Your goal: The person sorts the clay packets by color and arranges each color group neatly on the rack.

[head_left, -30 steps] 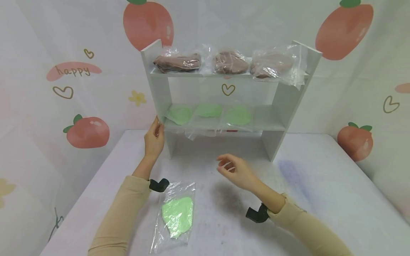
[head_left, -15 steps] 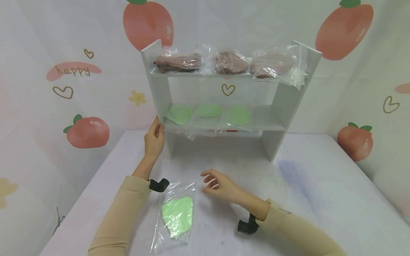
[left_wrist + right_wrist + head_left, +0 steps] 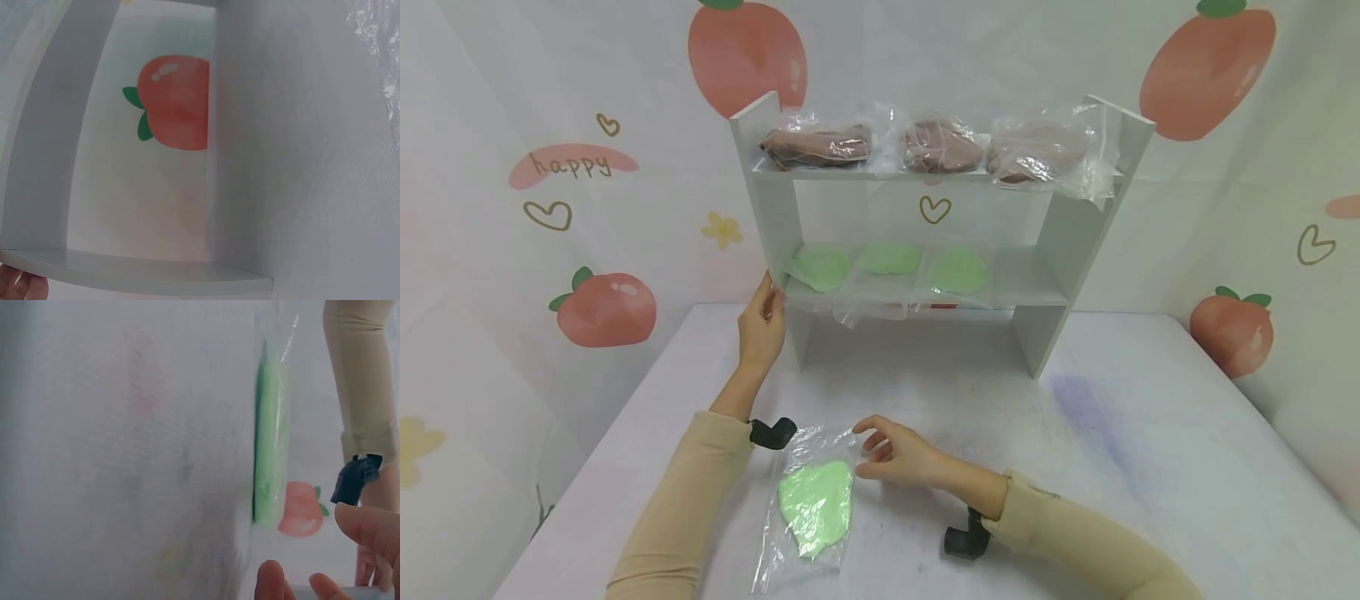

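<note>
My left hand (image 3: 762, 329) rests at the outer side of the white shelf unit's left panel (image 3: 779, 225), level with the middle shelf. In the left wrist view, fingertips (image 3: 25, 286) show just outside that panel. On the tabletop lies a clear plastic bag (image 3: 808, 575) with a flat green slab (image 3: 816, 507) inside. My right hand (image 3: 897, 454) hovers close over the bag's upper right edge, thumb and fingers spread apart with nothing between them. In the right wrist view the green slab (image 3: 270, 444) appears edge-on, beyond the fingers.
Several bagged brown lumps (image 3: 942, 148) sit on the top shelf. Three bagged green slabs (image 3: 958, 271) lie on the middle shelf (image 3: 1030, 279), their bags overhanging its front edge. A patterned curtain (image 3: 497, 333) hangs behind. The white table (image 3: 1138, 500) spreads around the unit.
My right hand has moved left and toward me, from in front of the shelf to the edge of the bag on the table. The left hand has stayed in place.
</note>
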Tool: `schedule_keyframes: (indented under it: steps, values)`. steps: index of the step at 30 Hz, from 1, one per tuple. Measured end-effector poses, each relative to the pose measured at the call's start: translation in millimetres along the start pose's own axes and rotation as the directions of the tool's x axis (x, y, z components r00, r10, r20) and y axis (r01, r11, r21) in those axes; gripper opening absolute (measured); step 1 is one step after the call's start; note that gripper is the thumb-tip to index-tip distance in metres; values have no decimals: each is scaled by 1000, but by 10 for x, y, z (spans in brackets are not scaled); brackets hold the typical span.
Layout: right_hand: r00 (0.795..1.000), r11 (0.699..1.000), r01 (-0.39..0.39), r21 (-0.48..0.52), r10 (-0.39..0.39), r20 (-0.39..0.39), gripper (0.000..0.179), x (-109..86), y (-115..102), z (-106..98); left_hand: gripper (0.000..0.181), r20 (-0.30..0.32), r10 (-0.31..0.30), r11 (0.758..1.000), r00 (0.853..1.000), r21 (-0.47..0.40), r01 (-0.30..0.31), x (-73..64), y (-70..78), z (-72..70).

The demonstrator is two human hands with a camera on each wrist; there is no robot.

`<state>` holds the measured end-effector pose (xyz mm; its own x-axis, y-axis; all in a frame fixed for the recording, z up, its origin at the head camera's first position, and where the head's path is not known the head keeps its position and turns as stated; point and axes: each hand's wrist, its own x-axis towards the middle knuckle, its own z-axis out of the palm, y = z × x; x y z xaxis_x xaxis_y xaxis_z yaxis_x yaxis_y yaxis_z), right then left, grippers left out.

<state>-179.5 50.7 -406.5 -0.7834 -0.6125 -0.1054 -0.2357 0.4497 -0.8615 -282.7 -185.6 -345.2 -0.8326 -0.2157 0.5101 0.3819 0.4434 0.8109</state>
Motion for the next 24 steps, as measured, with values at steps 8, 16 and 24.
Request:
schedule_keyframes:
  steps: [8,16,24]
  values:
    - [999,999,-24,-43,25,21,46,86,8,62,45,-4,0,1000,1000,0,0,3,-5,2]
    - [996,997,-73,19,72,48,38,181,20,113,45,-12,13,1000,1000,-11,-13,6,-19,10]
    - [997,997,-67,39,65,47,29,197,0,127,45,0,-3,1000,1000,-6,3,6,-20,4]
